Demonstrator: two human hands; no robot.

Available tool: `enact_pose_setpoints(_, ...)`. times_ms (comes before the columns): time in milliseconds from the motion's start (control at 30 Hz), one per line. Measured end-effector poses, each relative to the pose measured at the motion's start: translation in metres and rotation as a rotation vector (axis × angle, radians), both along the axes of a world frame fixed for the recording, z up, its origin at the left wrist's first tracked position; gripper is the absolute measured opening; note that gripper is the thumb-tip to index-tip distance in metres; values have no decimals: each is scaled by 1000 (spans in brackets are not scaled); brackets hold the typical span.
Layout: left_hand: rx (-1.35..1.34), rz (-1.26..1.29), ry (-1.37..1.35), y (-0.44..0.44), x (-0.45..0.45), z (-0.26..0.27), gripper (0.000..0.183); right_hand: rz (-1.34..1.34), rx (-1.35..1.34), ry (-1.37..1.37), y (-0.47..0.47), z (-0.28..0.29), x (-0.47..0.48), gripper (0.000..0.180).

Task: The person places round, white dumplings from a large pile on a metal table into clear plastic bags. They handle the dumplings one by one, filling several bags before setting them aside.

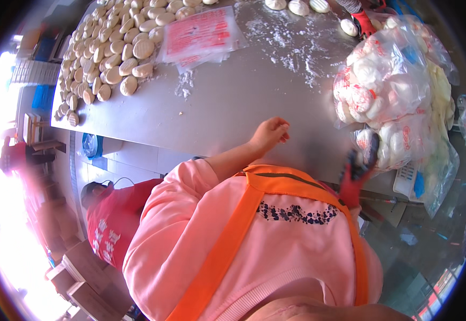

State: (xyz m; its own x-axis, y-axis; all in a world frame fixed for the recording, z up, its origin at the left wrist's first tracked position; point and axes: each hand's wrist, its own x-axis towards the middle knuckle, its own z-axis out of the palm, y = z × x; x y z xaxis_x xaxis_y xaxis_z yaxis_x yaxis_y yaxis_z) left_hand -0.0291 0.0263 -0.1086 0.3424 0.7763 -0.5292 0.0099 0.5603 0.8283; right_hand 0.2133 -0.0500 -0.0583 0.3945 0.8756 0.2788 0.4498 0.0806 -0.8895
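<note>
My bare left hand (271, 134) is over the steel table (233, 108), just in front of my body, with its fingers curled and nothing visible in them. In a red and black glove, my right hand (357, 172) is blurred at the table's near edge, fingers spread. It is beside a clear plastic bag of white buns (393, 146); whether it touches the bag cannot be told. A larger bag of buns (377, 80) lies behind that. Printed plastic bags (200, 34) lie flat at the back. Many pale oval dough pieces (116, 46) cover the table's left part.
White flour (297, 44) is scattered over the back of the table. At the back right, another person's red-gloved hand (363, 24) is by a bun (349, 27). A person in a red shirt (108, 224) is at the left. A blue bin (92, 145) stands below the table's left edge.
</note>
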Motion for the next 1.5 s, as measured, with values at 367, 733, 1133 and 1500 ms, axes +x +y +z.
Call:
enact_pose_setpoints(367,-42,667,13,59,-132,-24,22,444,-50,-819,120,-112,-113,70)
enact_pose_setpoints(733,-143,1033,-230,99,-155,-52,17,857,150,-886,356,-97,-276,87)
enact_pose_setpoints(1133,-187,1043,-303,92,-152,-64,14,799,49,-1099,386,-137,-330,56)
enact_pose_setpoints(1500,-87,1037,-344,100,-155,-54,19,682,-328,179,400,-60,-260,30)
